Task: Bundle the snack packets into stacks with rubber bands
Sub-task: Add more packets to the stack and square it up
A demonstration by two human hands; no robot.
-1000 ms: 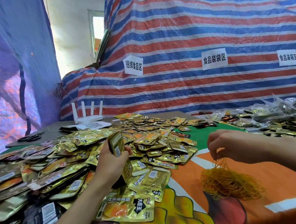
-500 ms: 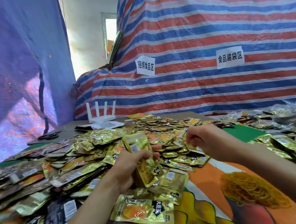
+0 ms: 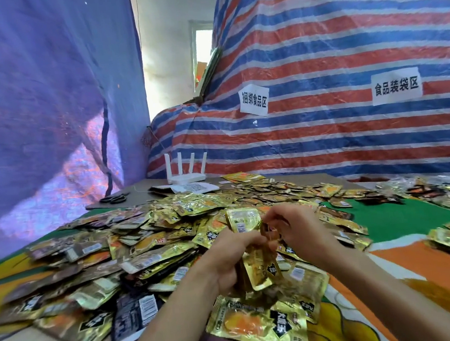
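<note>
Left hand [image 3: 231,261] rises from 6 o'clock on a bare forearm. Its fingers curl round an upright stack of gold foil snack packets [image 3: 243,219] and grip it about the middle, so the stack's top stands out at the hand's 12 o'clock and its lower end juts toward 5 o'clock. Right hand [image 3: 300,232] comes in from 4 o'clock, knuckles up, with thumb and forefinger pinching at the stack's upper right edge; whether a rubber band lies between them is too blurred to tell. Both hands hover over a loose heap of gold and dark foil packets [image 3: 143,249] spreading from 9 to 1 o'clock across a green-and-orange printed table cover [image 3: 401,216]. One flat gold packet with an orange picture [image 3: 256,324] lies at 6 o'clock below the wrists. Far back at 11 o'clock stand a white four-antenna router [image 3: 187,174] and black scissors [image 3: 113,199], before a red, white and blue striped tarpaulin [image 3: 330,50]. Half a second ago the right hand was a closed fist, apart from the stack at its 3 o'clock; now it touches the stack.
</note>
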